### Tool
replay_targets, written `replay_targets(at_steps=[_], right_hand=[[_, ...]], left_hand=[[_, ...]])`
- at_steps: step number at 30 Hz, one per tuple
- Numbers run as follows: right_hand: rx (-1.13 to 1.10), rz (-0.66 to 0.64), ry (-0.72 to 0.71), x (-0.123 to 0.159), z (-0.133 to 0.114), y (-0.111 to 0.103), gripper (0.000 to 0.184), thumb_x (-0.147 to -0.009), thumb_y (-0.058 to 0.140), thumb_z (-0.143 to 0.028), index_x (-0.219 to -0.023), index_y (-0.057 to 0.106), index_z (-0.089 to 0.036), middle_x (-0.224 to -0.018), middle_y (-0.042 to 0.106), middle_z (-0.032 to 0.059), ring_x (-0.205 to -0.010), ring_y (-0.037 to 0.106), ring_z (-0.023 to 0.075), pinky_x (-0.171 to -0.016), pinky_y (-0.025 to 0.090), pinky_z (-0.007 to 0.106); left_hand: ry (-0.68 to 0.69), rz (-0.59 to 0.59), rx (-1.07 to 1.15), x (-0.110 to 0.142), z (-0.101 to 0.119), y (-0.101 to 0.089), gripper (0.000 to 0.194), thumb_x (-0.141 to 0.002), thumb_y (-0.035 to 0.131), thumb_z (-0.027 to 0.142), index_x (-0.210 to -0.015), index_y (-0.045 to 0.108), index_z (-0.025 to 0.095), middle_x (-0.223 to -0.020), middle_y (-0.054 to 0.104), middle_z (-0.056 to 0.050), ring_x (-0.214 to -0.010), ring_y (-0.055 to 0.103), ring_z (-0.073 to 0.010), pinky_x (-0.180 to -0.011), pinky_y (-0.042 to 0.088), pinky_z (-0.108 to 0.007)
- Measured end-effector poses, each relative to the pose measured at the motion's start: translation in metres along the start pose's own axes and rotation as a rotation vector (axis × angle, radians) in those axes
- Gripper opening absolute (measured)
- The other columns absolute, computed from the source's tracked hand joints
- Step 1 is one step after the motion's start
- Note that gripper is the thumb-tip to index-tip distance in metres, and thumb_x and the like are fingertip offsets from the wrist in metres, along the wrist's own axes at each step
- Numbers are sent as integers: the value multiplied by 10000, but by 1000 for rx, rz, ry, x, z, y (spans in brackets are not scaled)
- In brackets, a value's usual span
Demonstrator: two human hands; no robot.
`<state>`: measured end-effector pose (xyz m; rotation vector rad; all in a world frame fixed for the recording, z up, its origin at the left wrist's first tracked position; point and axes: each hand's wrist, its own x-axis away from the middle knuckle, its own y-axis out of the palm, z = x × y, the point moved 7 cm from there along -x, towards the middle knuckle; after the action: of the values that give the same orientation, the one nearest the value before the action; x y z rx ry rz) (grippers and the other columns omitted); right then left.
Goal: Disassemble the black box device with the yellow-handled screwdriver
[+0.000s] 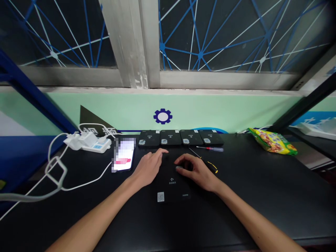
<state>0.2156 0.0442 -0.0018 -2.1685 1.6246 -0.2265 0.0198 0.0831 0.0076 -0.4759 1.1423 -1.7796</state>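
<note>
A flat black box (172, 190) with a small logo and a white code label lies on the black table in front of me. My left hand (150, 166) rests along its far left side, index finger stretched out and the other fingers partly bent, holding nothing that I can see. Over the box's far right corner, my right hand (193, 169) is curled, thumb and index tips close together at a small silvery sticker (179, 168). Whether the sticker is still flat on the box I cannot tell.
Several similar black boxes (170, 137) stand in a row by the wall. Two screwdrivers, one with a purple handle (215, 149) and one black-yellow (212, 167), lie right. A phone (125, 154), a power strip (97, 145) with cables, and a snack bag (274, 141) flank them.
</note>
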Motion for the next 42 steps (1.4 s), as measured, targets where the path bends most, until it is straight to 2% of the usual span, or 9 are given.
replay_targets(at_steps=[9,26,32,37,40,42], right_hand=[[-6,7,16,0,1,1,182,-979,766,-317,-1137,761,-226,-897,690,-2,-742,564,173,-678,429,309],[29,20,0,0,1,0,178,-980,768,-311,-1136,758,-227,-977,744,12,-754,595,172,-687,464,307],[93,52,-33,0,-3,0,131,-1037,685,-289,-1127,746,-216,-945,753,20,-757,641,177,-655,481,296],[260,159,-100,2,-9,-7,128,-1046,616,-216,-1060,742,-231,-945,711,41,-820,650,214,-719,506,333],[426,314,-110,3,-7,-19,133,-1015,615,-175,-1021,736,-230,-981,693,82,-961,612,288,-881,486,432],[536,436,-76,5,-3,-29,145,-995,604,-154,-1037,729,-214,-1043,681,123,-1020,572,334,-937,447,494]], left_hand=[[-2,2,3,0,-1,0,409,-1143,307,291,-1394,629,259,-823,671,-30,-800,648,-236,-767,490,-369],[-9,1,-10,0,1,-2,419,-1152,298,306,-1402,631,258,-834,680,-36,-814,653,-239,-761,504,-373],[-2,15,-8,0,2,-2,415,-1158,305,318,-1397,638,257,-840,692,-30,-788,653,-225,-736,495,-349],[4,27,-9,1,2,-2,418,-1168,301,342,-1381,653,267,-815,684,-26,-787,659,-237,-721,475,-348],[7,29,-9,1,3,-3,416,-1169,309,355,-1374,659,263,-781,666,-22,-777,652,-241,-711,464,-348],[7,28,-8,1,3,-3,412,-1168,315,360,-1372,660,262,-752,649,-15,-769,646,-242,-709,460,-348]])
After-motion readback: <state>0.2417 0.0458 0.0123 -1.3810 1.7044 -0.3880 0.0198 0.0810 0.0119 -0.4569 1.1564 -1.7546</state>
